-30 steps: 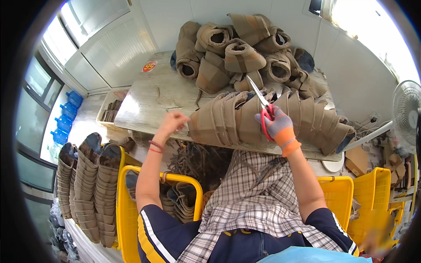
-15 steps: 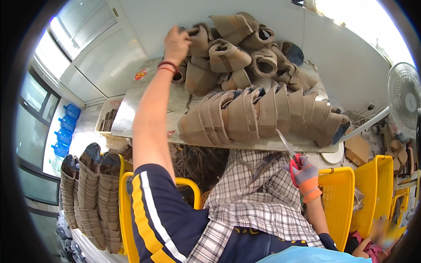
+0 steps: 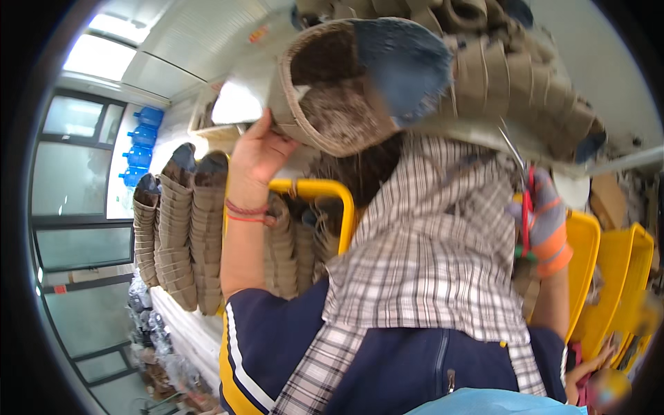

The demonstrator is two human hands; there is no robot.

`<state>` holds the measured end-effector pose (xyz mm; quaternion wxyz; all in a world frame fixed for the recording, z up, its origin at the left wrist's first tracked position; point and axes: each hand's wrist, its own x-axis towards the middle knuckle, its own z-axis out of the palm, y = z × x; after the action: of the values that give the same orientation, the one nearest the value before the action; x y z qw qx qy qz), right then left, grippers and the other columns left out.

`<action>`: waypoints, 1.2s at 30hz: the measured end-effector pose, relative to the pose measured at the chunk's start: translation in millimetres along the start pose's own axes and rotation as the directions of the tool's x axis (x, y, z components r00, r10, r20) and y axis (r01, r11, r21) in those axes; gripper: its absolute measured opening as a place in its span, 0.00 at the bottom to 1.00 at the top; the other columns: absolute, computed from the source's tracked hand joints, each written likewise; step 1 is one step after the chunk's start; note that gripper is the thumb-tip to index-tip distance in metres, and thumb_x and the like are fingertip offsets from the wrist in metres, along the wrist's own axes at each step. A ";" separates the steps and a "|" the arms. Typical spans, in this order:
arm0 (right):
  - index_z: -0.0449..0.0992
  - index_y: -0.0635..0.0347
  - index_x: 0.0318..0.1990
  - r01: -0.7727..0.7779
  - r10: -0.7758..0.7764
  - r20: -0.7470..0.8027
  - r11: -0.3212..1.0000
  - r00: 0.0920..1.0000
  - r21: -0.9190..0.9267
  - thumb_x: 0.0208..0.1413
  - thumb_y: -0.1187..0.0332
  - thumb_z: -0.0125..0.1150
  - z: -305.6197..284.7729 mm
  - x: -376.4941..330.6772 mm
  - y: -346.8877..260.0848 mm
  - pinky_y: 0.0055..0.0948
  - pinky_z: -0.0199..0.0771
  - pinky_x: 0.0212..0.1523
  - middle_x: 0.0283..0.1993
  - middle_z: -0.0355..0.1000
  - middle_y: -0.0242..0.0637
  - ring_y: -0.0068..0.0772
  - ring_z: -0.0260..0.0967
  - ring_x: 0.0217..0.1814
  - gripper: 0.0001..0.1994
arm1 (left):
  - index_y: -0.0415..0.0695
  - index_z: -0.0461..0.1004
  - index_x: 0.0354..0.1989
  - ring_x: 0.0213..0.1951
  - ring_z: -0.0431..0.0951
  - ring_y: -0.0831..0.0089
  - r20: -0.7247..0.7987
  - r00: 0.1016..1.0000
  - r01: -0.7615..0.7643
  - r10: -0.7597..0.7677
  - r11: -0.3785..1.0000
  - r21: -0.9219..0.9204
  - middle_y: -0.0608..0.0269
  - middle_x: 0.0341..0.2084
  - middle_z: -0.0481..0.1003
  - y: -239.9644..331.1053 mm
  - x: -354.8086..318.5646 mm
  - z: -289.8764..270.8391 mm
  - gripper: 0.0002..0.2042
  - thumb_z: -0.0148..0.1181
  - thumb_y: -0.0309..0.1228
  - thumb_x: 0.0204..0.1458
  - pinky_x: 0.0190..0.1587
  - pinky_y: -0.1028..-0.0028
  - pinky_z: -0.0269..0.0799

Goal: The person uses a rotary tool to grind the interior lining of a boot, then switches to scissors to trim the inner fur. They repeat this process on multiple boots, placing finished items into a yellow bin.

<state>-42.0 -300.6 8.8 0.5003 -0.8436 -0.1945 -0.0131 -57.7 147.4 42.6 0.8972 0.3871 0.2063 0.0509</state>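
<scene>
My bare left hand point(image 3: 261, 153) grips the rim of a tan shoe upper point(image 3: 404, 66) by its left edge, above the near side of the table. Its wide opening faces me, showing brown fleece and a blue patch of lining inside. In my gloved right hand point(image 3: 546, 218) are scissors point(image 3: 529, 200) with red handles, blades pointing up and away. They are apart from the upper. A nested row of tan uppers point(image 3: 515, 79) lies on the table to the right, and a loose pile of them point(image 3: 408, 10) sits behind.
Tall stacks of nested uppers point(image 3: 207, 235) stand at the left. A yellow basket point(image 3: 344, 200) with more uppers is beside my left arm. Yellow baskets point(image 3: 584, 263) line the right, where another person's arm point(image 3: 588, 370) shows. Blue water bottles point(image 3: 140, 145) stand far left.
My left hand has come back from the pile toward me with an upper in it. My view has turned left and down. The scissors remain in my right hand.
</scene>
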 end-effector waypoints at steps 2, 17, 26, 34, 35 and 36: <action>0.69 0.63 0.41 0.210 -0.209 0.048 0.890 0.977 -0.404 0.36 0.64 0.73 -3.1 5.6 -26.6 0.30 0.67 0.30 0.26 0.65 0.40 0.37 0.65 0.26 0.24 | 0.41 0.62 0.56 0.56 0.64 0.57 0.133 0.959 0.259 -0.251 0.965 -0.046 0.54 0.55 0.65 -52.0 -12.8 -15.2 0.19 0.48 0.34 0.58 0.59 0.54 0.56; 0.77 0.52 0.39 0.319 0.191 0.511 0.589 0.838 -0.743 0.47 0.57 0.57 68.0 52.1 14.5 0.32 0.73 0.35 0.34 0.76 0.37 0.37 0.75 0.35 0.14 | 0.40 0.66 0.51 0.52 0.69 0.66 0.126 0.906 0.412 -0.404 0.910 -0.048 0.60 0.49 0.70 -187.9 -5.7 -59.6 0.14 0.48 0.31 0.58 0.57 0.61 0.61; 0.75 0.59 0.39 0.352 0.406 0.618 0.559 0.674 -0.751 0.45 0.58 0.58 90.3 74.6 5.0 0.34 0.73 0.35 0.35 0.75 0.40 0.39 0.74 0.35 0.17 | 0.38 0.64 0.53 0.52 0.68 0.66 0.116 0.917 0.384 -0.381 0.923 -0.005 0.59 0.50 0.70 -187.7 -5.3 -59.6 0.15 0.45 0.29 0.59 0.58 0.61 0.60; 0.76 0.58 0.38 0.336 0.400 0.626 0.589 0.669 -0.735 0.44 0.57 0.60 88.9 76.5 -6.0 0.35 0.73 0.33 0.28 0.75 0.38 0.41 0.74 0.31 0.17 | 0.40 0.65 0.51 0.50 0.70 0.67 0.107 0.918 0.384 -0.383 0.923 0.013 0.61 0.48 0.71 -185.7 -4.8 -55.1 0.13 0.45 0.28 0.59 0.55 0.62 0.63; 0.76 0.57 0.38 0.338 0.422 0.626 0.576 0.656 -0.744 0.44 0.55 0.60 89.3 76.4 -4.5 0.36 0.73 0.33 0.29 0.75 0.38 0.41 0.74 0.31 0.18 | 0.40 0.65 0.51 0.50 0.70 0.67 0.113 0.917 0.385 -0.383 0.923 0.011 0.60 0.48 0.71 -185.4 -5.6 -55.5 0.13 0.45 0.28 0.59 0.55 0.62 0.63; 0.76 0.57 0.39 0.305 0.416 0.606 0.590 0.679 -0.747 0.42 0.53 0.62 86.0 75.1 -5.8 0.35 0.73 0.34 0.30 0.75 0.38 0.40 0.74 0.32 0.20 | 0.39 0.65 0.51 0.50 0.70 0.67 0.119 0.915 0.386 -0.385 0.922 0.009 0.60 0.48 0.71 -185.0 -6.7 -55.6 0.13 0.45 0.28 0.59 0.55 0.62 0.63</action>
<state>10.5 -201.4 -13.0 -0.0590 -0.9103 -0.3198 0.2561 -99.2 54.6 -121.7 0.9031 0.3347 0.2243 -0.1484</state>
